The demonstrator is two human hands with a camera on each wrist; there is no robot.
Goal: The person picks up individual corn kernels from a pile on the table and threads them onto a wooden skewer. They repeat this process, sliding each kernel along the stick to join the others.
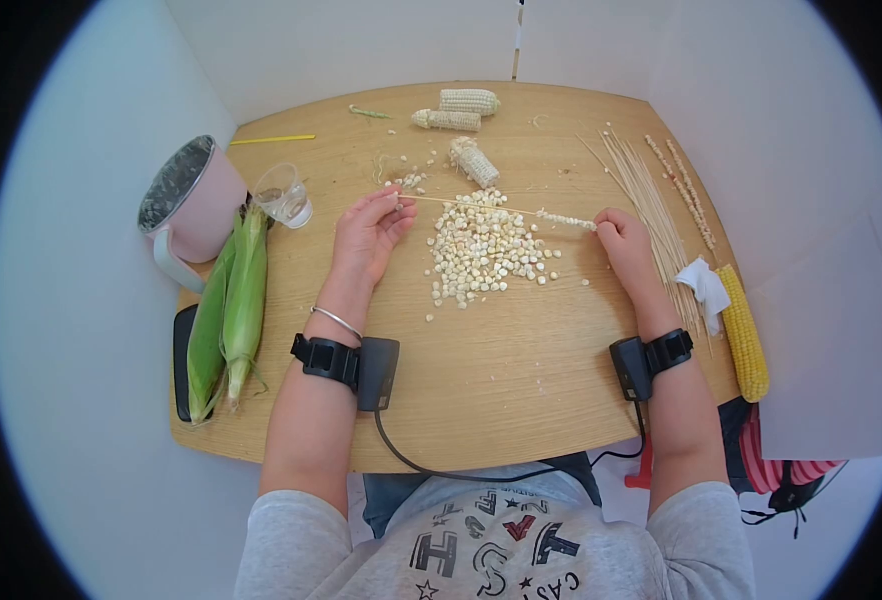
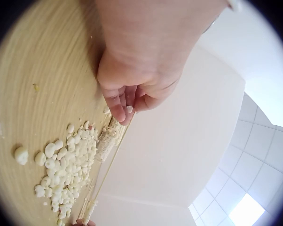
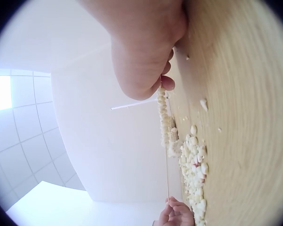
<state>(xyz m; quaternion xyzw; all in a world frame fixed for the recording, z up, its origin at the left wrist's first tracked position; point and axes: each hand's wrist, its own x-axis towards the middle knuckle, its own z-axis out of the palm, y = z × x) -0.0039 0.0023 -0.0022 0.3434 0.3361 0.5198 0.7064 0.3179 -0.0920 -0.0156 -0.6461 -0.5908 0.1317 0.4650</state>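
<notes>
A thin wooden skewer [image 1: 471, 204] stretches between the two hands above the table. My left hand [image 1: 367, 238] pinches its left end, and a white corn kernel [image 2: 129, 108] shows at the fingertips in the left wrist view. At the other end my right hand [image 1: 625, 245] grips the skewer between thumb and fingers, beside a row of threaded kernels [image 3: 163, 115]. Below the skewer lies a pile of loose white corn kernels [image 1: 489, 248]. A partly stripped cob [image 1: 474, 162] lies just behind the pile.
Further back are two more white cobs [image 1: 469, 101]. On the right lie bare skewers [image 1: 651, 195], finished kernel strings [image 1: 691, 190], a white tissue [image 1: 703, 288] and a yellow cob [image 1: 744, 335]. Husked corn ears [image 1: 248, 300], a clear cup [image 1: 283, 195] and a pink pot [image 1: 196, 205] stand left.
</notes>
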